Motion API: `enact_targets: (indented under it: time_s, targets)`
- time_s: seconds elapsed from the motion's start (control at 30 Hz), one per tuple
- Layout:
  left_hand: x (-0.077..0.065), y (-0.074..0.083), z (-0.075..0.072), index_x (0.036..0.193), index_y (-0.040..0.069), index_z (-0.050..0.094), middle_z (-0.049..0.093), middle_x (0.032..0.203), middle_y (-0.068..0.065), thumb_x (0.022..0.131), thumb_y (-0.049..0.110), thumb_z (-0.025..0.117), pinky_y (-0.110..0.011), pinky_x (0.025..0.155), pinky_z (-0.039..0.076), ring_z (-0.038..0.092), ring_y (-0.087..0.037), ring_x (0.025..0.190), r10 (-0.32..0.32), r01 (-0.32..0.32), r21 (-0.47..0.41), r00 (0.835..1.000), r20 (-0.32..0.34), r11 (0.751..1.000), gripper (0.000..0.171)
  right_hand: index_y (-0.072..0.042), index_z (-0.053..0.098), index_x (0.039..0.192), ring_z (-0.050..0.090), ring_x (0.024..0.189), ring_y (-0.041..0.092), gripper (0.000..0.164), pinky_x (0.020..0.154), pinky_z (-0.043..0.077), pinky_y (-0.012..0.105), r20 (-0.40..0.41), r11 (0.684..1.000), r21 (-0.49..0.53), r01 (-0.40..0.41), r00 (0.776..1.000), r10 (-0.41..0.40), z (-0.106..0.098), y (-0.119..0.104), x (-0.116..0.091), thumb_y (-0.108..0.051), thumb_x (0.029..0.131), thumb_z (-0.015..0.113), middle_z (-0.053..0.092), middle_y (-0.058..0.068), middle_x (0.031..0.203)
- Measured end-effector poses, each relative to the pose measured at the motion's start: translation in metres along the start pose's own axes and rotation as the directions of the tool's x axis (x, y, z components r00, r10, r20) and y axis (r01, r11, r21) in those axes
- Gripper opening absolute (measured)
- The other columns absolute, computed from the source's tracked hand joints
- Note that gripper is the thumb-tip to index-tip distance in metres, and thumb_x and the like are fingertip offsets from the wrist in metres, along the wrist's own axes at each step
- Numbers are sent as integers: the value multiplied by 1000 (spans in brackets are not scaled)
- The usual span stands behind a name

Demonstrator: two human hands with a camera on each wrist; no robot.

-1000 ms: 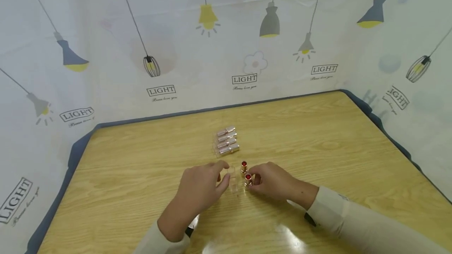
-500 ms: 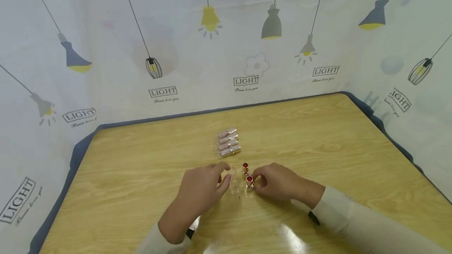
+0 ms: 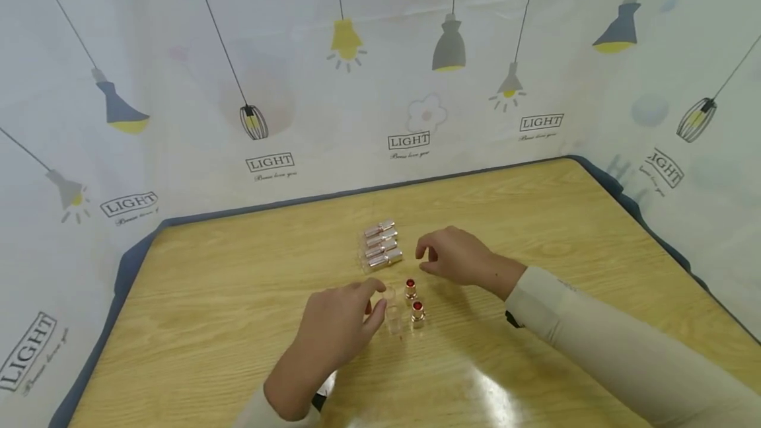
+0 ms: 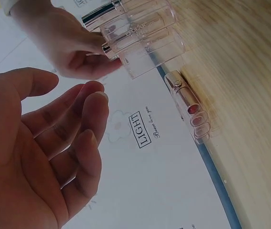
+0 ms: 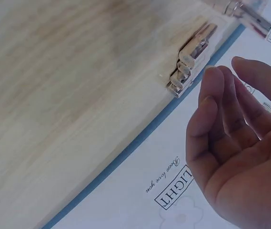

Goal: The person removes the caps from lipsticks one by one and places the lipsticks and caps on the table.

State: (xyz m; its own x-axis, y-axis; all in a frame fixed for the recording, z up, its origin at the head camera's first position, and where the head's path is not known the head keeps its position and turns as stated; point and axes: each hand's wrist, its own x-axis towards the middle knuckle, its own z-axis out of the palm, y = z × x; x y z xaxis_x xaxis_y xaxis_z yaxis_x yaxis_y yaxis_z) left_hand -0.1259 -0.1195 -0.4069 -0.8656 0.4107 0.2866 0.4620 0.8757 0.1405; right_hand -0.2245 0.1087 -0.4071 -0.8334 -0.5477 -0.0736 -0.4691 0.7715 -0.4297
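Two lipsticks, a nearer one and a farther one, stand upright on the table with red tips uppermost. Just left of them stand clear caps, seen large in the left wrist view. My left hand hovers beside these caps, thumb and fingers parted and nothing between them. Beyond the upright pair, my right hand is held over the table with loosely curled, bare fingers. To its left lies a row of several lipsticks on their sides, their clear ends pointing left.
The wood-grain table has a dark blue border along its back. Behind it hangs a white cloth printed with lamps and the word LIGHT. Light glares off the tabletop near the front.
My right hand has left the nearer upright lipstick and moved away toward the back, near the lying row. My left hand stays almost in place beside the clear caps.
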Motion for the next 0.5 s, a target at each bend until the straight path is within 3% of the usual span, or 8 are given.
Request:
enact_targets:
  time_s: [0.13, 0.23, 0.37, 0.5]
  targets:
    - [-1, -1, -1, 106, 20, 72, 64, 67, 11, 94, 32, 67, -18, 40, 28, 38, 1, 45, -14, 14, -11, 1000, 12, 1000, 17, -10, 73, 107, 63, 75, 10, 17, 65, 52, 29, 28, 998, -64, 6, 1000, -5, 1, -4, 17, -18, 92, 73, 70, 0, 87]
    - [-1, -1, -1, 105, 21, 72, 64, 66, 12, 94, 32, 67, -18, 40, 28, 38, 1, 45, -18, 18, -11, 1000, 13, 1000, 17, -10, 73, 110, 68, 92, 18, 21, 79, 57, 36, 43, 992, -115, 47, 998, -42, 3, -6, 27, -19, 92, 73, 73, 4, 103]
    - [-1, -3, -1, 105, 21, 72, 64, 66, 13, 94, 32, 66, -18, 39, 27, 38, 2, 45, -17, 17, -5, 1000, 12, 1000, 17, -11, 74, 116, 64, 116, 28, 24, 99, 52, 45, 52, 987, -139, 77, 996, -71, 8, -8, 36, -17, 92, 72, 70, 8, 122]
    - [1, -4, -1, 106, 20, 72, 65, 66, 12, 94, 33, 66, -18, 39, 27, 38, 2, 44, -15, 15, -3, 1000, 20, 1000, 18, -15, 75, 114, 63, 117, 25, 22, 103, 50, 45, 64, 987, -135, 84, 995, -76, 13, -8, 44, -15, 93, 71, 71, 4, 123]
